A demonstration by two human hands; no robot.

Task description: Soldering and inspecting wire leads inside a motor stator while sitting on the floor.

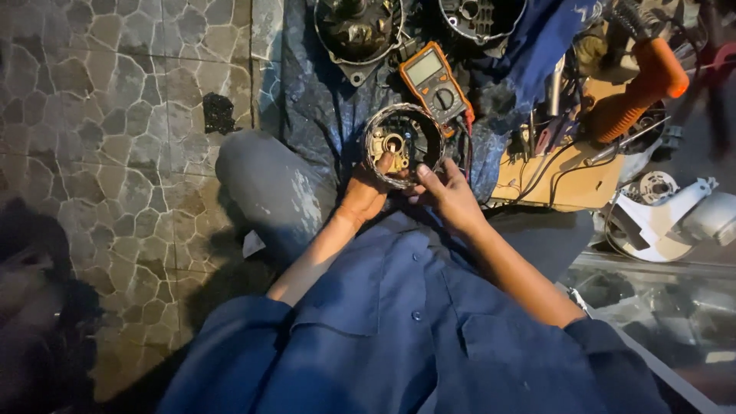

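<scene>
I hold a round metal motor housing [404, 136] with both hands over my lap. My left hand [366, 190] grips its lower left rim, thumb inside the ring near the brass-coloured centre. My right hand [448, 195] grips the lower right rim, thumb pressed on the edge. An orange and grey multimeter [435, 83] lies just beyond the housing on a dark cloth [322, 107], its leads trailing to the right.
Two more round metal housings [358, 32] [481, 17] lie at the top. A wooden board [563, 180] with wires and an orange-handled tool [640, 88] sit at right, a white part [663, 218] below them. Stone-pattern floor [115, 130] spreads left.
</scene>
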